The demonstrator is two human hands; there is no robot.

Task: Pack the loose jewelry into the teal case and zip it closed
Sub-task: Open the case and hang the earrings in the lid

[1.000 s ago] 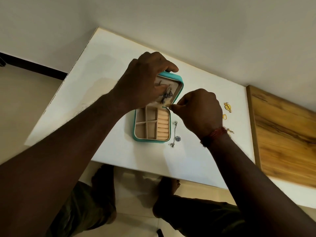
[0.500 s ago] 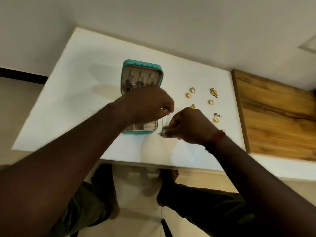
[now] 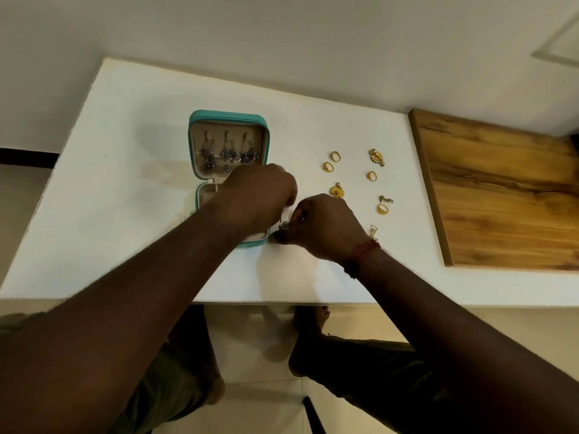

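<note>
A white worktop (image 3: 131,214) carried the whole job, with a wooden board (image 3: 507,195) lying along its right edge. The teal case (image 3: 228,115) lay open near the middle, lid toward the far edge, three dark silver drop earrings (image 3: 230,155) hung on its beige lining. The person's left hand (image 3: 260,189) was curled over the tray half, hiding most of it; whether it gripped anything could not be told. The right hand (image 3: 326,227), just beside the case's near right corner, was closed in a pinch on a small silver flower-shaped piece (image 3: 284,225).

Between the case and the board, gold pieces lay apart: rings (image 3: 335,156), filigree earrings (image 3: 376,158), a small triangular charm (image 3: 373,229) nearer the front edge. All of it looked light, stiff and easily scattered; the thin hooks and filigree seemed liable to bend, so each is probably best taken by its solid body with fingertips, rings by the band. The case appeared padded and firm enough to be steadied by its rim while zipping. No brand, label or writing could be read anywhere.
</note>
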